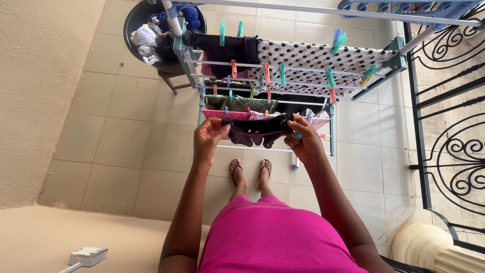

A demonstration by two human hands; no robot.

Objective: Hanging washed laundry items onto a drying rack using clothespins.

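Observation:
My left hand (208,137) and my right hand (305,143) hold a small dark garment (256,131) stretched between them, just above the near rails of a drying rack (331,135). My right hand also pinches a teal clothes peg (298,135) against the garment's end. On the rack hang a white cloth with black dots (308,63), a dark garment (227,48), a green one (237,103) and a pink one (222,115), all fastened with coloured pegs.
A dark basin (135,20) of wet laundry sits on a stool beyond the rack. A black iron railing (449,126) runs along the right. A rough beige wall (35,101) stands at left, with a white power adapter (87,256) on its ledge. My sandalled feet (250,172) stand on tiles.

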